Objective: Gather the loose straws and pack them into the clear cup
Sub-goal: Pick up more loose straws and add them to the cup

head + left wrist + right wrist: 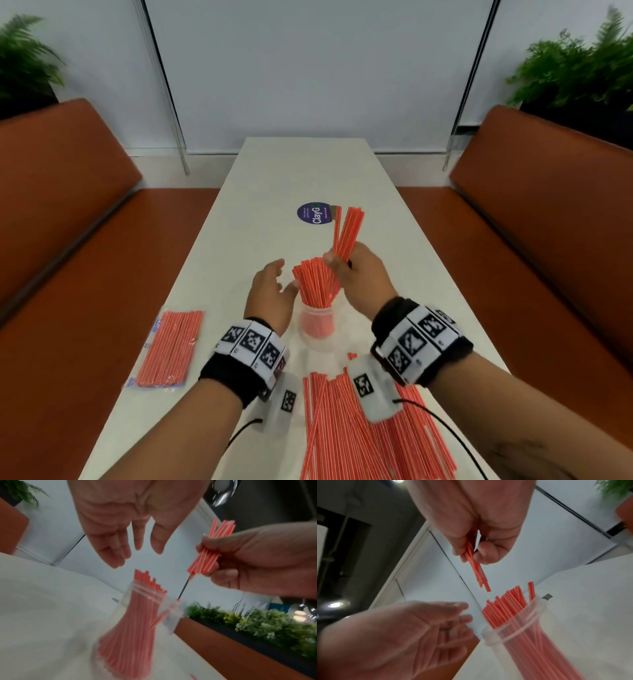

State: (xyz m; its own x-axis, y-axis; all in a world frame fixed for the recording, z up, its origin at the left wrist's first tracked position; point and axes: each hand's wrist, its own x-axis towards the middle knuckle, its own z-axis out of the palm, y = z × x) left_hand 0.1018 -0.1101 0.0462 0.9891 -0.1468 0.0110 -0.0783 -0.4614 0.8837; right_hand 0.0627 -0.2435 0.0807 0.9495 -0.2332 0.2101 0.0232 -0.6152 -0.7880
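Small bundle of red striped straws (346,232) pinched in the right hand (356,274), long axis near upright, lower ends just above and to the right of the clear cup (315,321). Cup between both hands on the white table (274,192), already crowded with upright straws fanning outward. Left hand (270,294) spread and empty, just beside the cup's rim. Loose straws (359,428) heaped nearer the body, under the right wrist. Probably next: down and slightly left into the cup.
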